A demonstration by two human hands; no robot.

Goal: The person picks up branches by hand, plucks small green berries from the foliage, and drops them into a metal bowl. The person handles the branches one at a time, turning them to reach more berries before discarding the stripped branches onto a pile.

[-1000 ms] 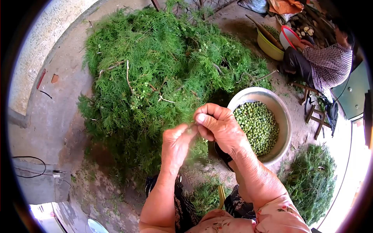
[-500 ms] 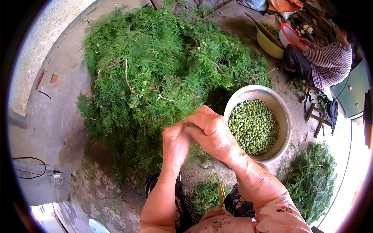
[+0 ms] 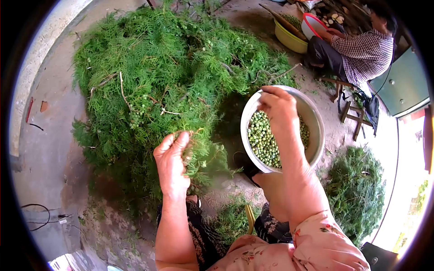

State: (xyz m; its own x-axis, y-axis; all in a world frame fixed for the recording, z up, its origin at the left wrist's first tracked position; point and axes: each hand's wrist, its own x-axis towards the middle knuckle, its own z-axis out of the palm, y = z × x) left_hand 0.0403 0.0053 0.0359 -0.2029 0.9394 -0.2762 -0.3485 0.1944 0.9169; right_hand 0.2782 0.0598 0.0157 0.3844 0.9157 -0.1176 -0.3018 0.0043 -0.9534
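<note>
My left hand (image 3: 171,156) is closed on a green conifer sprig (image 3: 203,160), pinching its stem between thumb and fingers. The feathery leaves hang to the right of the hand, slightly blurred. Over the far left rim of a metal basin (image 3: 320,131) is my right hand (image 3: 279,106), its bent fingers apart and pointing left. No object shows in that hand, though its palm side is hidden. Many small round green cones (image 3: 262,144) lie in the basin, partly covered by my right forearm. A large heap of conifer branches (image 3: 144,81) spreads beyond my left hand.
A smaller pile of conifer branches (image 3: 356,189) lies at the right. Another person (image 3: 361,54) sits at the upper right beside a red-rimmed bowl (image 3: 311,28) and a yellow basin (image 3: 289,38). A wooden stool (image 3: 353,118) stands behind the large basin.
My hands were together in front of me and are now apart. The right has moved over the basin; the left has shifted left, with the sprig now plainly visible. The view has turned slightly right.
</note>
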